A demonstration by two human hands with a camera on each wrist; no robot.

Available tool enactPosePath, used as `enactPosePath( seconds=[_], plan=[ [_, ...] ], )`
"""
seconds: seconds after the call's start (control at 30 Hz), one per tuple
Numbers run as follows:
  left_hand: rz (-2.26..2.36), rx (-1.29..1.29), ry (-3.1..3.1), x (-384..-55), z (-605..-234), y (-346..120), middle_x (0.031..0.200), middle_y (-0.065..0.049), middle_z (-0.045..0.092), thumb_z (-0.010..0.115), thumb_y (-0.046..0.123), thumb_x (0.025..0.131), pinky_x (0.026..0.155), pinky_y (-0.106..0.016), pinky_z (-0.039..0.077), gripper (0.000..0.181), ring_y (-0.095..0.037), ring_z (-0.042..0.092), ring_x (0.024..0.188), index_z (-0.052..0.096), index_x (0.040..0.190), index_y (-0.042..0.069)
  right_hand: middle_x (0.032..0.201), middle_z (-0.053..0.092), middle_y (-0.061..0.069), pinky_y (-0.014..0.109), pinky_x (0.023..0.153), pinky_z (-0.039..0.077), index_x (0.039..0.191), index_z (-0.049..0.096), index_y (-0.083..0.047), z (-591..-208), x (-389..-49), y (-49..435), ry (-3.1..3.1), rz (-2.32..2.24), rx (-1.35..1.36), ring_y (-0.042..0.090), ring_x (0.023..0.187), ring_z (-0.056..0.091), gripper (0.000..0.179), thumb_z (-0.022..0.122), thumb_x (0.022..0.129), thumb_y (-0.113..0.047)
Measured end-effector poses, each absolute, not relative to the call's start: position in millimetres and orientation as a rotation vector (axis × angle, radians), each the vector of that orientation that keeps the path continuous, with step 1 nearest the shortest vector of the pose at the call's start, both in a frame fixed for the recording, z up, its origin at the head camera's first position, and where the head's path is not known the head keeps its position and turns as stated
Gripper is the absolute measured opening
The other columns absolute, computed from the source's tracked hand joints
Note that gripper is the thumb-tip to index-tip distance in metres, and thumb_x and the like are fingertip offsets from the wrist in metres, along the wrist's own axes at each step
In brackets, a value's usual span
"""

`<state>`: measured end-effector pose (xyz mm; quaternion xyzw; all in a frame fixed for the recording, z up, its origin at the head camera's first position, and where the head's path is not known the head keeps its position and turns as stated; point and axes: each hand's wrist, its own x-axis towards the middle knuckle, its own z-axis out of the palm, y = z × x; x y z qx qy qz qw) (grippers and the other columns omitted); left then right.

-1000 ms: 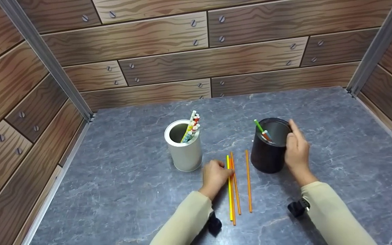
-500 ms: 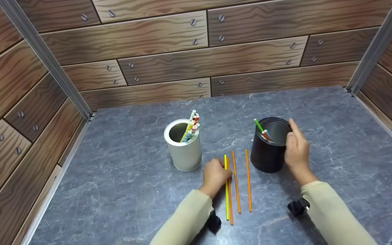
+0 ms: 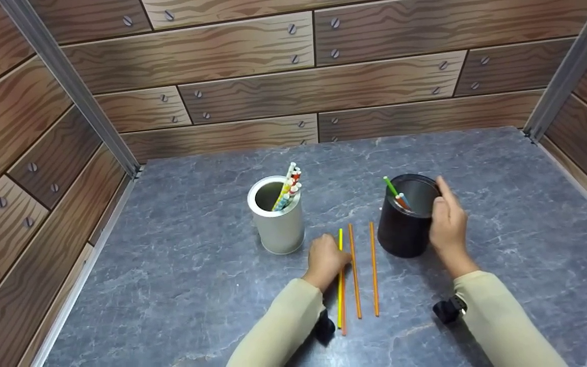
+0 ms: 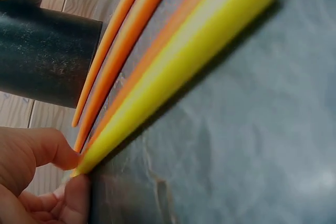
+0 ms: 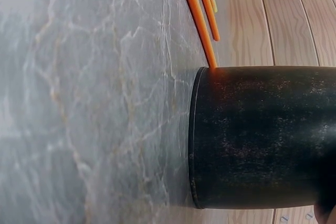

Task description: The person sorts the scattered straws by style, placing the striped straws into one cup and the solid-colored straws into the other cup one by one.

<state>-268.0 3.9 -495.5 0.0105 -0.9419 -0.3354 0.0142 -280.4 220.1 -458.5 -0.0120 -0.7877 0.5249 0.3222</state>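
Note:
My left hand [image 3: 324,261] is low over the table, thumb and fingertips pinching a long thin yellow stick [image 3: 340,311] near its far end. An orange stick [image 3: 344,326] lies right alongside the yellow one, partly covered by it. In the left wrist view, thumb and finger meet at the narrow far end of the yellow stick [image 4: 173,72]. My right hand [image 3: 449,224] holds the right side of an upright black cup [image 3: 400,234], thumb against its wall and index finger along the rim; the other fingers are hidden. Green, orange and blue sticks stand inside that cup.
Two more orange sticks, a nearer one [image 3: 355,285] and a farther one [image 3: 375,275], lie between my left hand and the black cup. A white cup [image 3: 281,234] with several patterned sticks [image 3: 292,186] stands left. A wood-print wall [image 3: 252,56] closes the back.
My left hand has drawn the yellow stick and one orange stick leftward, apart from the middle orange one. Those two now overlap more. The right hand and black cup stay in place.

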Motion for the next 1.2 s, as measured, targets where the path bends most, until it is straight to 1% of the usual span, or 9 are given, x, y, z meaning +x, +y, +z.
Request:
enactPosePath(
  seconds=[0.17, 0.27, 0.33, 0.43, 0.5, 0.73, 0.97, 1.07, 1.2],
  plan=[
    [-1.046, -0.013, -2.895, -268, -498, 3, 0.047, 0.007, 0.029, 0.071, 0.009, 0.062, 0.043, -0.025, 0.025, 0.043, -0.014, 0.029, 0.048, 0.032, 0.047, 0.018, 0.136, 0.047, 0.014, 0.026, 0.106, 0.029, 0.133, 0.048, 0.001, -458, -281, 220, -2.053, 1.387, -0.029, 0.021, 0.128, 0.04, 0.044, 0.033, 0.093, -0.009],
    [-1.088, -0.037, -2.849, -268, -501, 2, 0.044, 0.009, 0.028, 0.069, 0.006, 0.061, 0.042, -0.024, 0.024, 0.041, -0.013, 0.03, 0.047, 0.033, 0.045, 0.018, 0.136, 0.048, 0.015, 0.026, 0.106, 0.03, 0.133, 0.048, 0.001, -457, -281, 220, -2.046, 1.387, -0.026, 0.019, 0.127, 0.04, 0.044, 0.033, 0.093, -0.009],
    [-1.154, -0.022, -2.825, -269, -502, 1, 0.045, 0.009, 0.033, 0.068, 0.005, 0.062, 0.044, -0.023, 0.027, 0.034, -0.012, 0.034, 0.048, 0.04, 0.046, 0.016, 0.136, 0.048, 0.015, 0.026, 0.106, 0.03, 0.133, 0.048, 0.001, -458, -281, 221, -2.045, 1.377, -0.027, 0.019, 0.127, 0.04, 0.044, 0.033, 0.093, -0.009],
    [-1.282, 0.039, -2.805, -270, -503, -1, 0.049, 0.008, 0.043, 0.068, 0.004, 0.065, 0.046, -0.022, 0.034, 0.023, -0.012, 0.041, 0.05, 0.051, 0.052, 0.013, 0.136, 0.048, 0.015, 0.026, 0.106, 0.03, 0.133, 0.048, 0.001, -458, -282, 221, -2.048, 1.368, -0.024, 0.02, 0.127, 0.04, 0.044, 0.033, 0.093, -0.009],
    [-1.371, 0.081, -2.79, -270, -504, -3, 0.052, 0.007, 0.047, 0.068, 0.004, 0.067, 0.047, -0.021, 0.037, 0.018, -0.011, 0.044, 0.05, 0.055, 0.056, 0.011, 0.135, 0.048, 0.015, 0.026, 0.106, 0.029, 0.133, 0.048, 0.001, -458, -282, 222, -2.049, 1.364, -0.025, 0.022, 0.127, 0.04, 0.044, 0.033, 0.093, -0.009],
    [-1.659, 0.135, -2.634, -270, -509, -8, 0.054, 0.006, 0.049, 0.066, 0.0, 0.068, 0.046, -0.018, 0.037, 0.011, -0.006, 0.043, 0.047, 0.057, 0.066, 0.007, 0.137, 0.046, 0.014, 0.026, 0.107, 0.028, 0.134, 0.046, 0.001, -458, -281, 221, -2.07, 1.38, -0.032, 0.024, 0.129, 0.039, 0.044, 0.033, 0.093, -0.009],
    [-1.941, 0.208, -2.443, -269, -512, -10, 0.063, 0.002, 0.05, 0.064, -0.003, 0.071, 0.045, -0.021, 0.045, 0.009, -0.007, 0.046, 0.05, 0.058, 0.077, 0.0, 0.137, 0.047, 0.015, 0.026, 0.107, 0.028, 0.134, 0.046, 0.001, -457, -280, 219, -2.066, 1.385, -0.027, 0.022, 0.128, 0.039, 0.044, 0.033, 0.093, -0.009],
    [-2.002, 0.228, -2.378, -269, -511, -10, 0.065, 0.001, 0.05, 0.063, -0.003, 0.073, 0.045, -0.022, 0.046, 0.009, -0.008, 0.046, 0.051, 0.058, 0.08, -0.002, 0.137, 0.047, 0.015, 0.026, 0.107, 0.028, 0.134, 0.047, 0.001, -457, -280, 219, -2.069, 1.38, -0.029, 0.022, 0.128, 0.039, 0.044, 0.033, 0.093, -0.009],
    [-1.988, 0.222, -2.34, -271, -505, -9, 0.064, 0.001, 0.051, 0.062, -0.003, 0.072, 0.043, -0.023, 0.047, 0.009, -0.007, 0.047, 0.048, 0.059, 0.08, -0.002, 0.137, 0.046, 0.014, 0.028, 0.107, 0.028, 0.134, 0.046, 0.0, -457, -279, 220, -2.088, 1.367, -0.045, 0.022, 0.128, 0.038, 0.044, 0.032, 0.093, -0.01]
  ],
)
